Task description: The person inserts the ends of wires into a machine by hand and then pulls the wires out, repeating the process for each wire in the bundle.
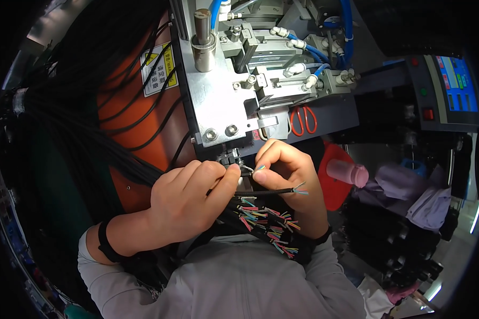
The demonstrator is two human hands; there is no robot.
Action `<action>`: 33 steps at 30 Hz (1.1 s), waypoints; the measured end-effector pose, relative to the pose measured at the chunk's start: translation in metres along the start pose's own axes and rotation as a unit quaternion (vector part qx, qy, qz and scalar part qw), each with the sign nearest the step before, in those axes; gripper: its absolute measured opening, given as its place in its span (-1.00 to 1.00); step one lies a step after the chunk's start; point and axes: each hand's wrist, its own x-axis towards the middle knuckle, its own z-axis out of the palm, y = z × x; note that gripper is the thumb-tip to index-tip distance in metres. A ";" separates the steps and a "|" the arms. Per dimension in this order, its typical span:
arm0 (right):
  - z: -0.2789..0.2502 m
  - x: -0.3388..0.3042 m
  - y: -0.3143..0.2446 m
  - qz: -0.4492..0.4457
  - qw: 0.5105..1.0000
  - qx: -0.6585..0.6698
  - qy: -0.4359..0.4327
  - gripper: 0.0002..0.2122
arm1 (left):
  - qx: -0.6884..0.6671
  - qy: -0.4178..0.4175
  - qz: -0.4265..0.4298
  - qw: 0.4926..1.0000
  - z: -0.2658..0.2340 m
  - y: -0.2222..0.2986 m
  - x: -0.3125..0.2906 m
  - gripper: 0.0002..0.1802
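Observation:
Both my hands are just in front of the metal block of a bench machine. My left hand is closed, its thumb and forefinger pinching a black cable close to the small black tooling under the block. My right hand pinches thin wires at the cable's end between thumb and forefinger. One more black cable, with splayed coloured wires, runs below the right hand. Under the hands, at my lap, is a bundle of black cables with bared coloured wire ends.
Long black cables fan in from the left across an orange panel. Pneumatic cylinders with blue hoses fill the machine's top. A control box with a screen stands at right, above a pink bottle and lilac cloth.

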 end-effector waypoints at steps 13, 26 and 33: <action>0.024 0.010 0.017 -0.123 0.954 -0.257 0.092 -0.92 | 0.111 -0.068 -0.045 0.991 0.014 0.007 0.001 -0.66; 0.025 0.010 0.041 0.106 0.989 0.010 0.100 -0.90 | 0.132 -0.045 -0.019 0.990 0.016 0.000 0.004 -0.77; 0.030 0.018 0.033 -0.158 0.962 -0.176 0.136 -0.92 | 0.118 -0.015 -0.019 0.993 0.015 -0.002 0.004 -0.81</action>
